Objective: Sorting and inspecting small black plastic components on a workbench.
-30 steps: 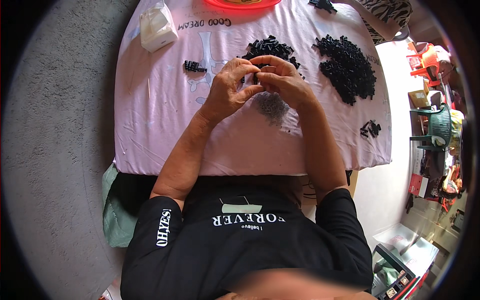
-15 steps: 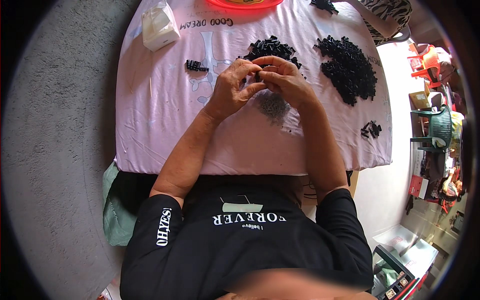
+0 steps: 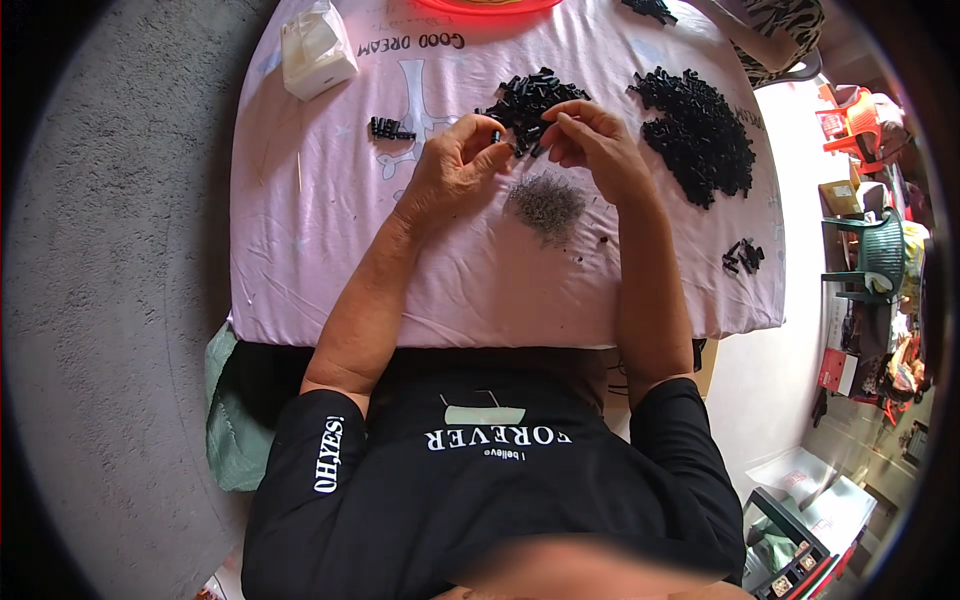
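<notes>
Small black piece clamped between left thumb and forefinger, probably for a clear view; left hand angled inward. Just to the right, right hand with thumb and forefinger close together, perhaps on a dark piece; cannot tell for certain. Black heap beyond and grey wiry pile nearer, presumably for easy reach. Forearms extended forward, converging over pink tablecloth.

Left fingers pinch a small black piece.

Glare whitens the floor at right; dark fisheye rim, edges bent
</notes>
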Tool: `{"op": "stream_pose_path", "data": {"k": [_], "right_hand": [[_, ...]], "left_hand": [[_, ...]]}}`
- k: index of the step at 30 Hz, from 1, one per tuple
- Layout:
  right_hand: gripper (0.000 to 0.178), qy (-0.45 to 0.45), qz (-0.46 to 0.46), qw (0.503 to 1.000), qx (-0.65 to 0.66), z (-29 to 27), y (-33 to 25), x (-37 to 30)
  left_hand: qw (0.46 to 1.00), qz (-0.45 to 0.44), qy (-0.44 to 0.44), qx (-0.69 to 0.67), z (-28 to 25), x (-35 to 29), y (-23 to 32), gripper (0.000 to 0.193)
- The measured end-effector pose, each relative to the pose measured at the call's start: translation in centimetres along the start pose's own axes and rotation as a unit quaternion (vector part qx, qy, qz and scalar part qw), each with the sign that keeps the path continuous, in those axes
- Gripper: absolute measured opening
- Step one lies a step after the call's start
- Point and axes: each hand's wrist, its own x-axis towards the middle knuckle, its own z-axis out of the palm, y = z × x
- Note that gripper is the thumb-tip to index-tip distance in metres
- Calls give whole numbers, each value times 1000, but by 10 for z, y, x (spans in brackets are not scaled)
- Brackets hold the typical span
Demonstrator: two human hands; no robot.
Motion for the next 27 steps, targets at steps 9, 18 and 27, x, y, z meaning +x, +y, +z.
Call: {"op": "stream_pose_path", "data": {"k": [9,18,27], "right_hand": [[24,-1,7,998,-60,13,10,3],[23,64,-22,997,-30,8,17,9],[21,133,-29,991,-13,2,15,10]], "left_hand": [[999,19,-20,32,4,1,5,31],[998,64,-18,19,9,3,-1,26],[998,36,-55,-11,15,-2,-2,25]]}}
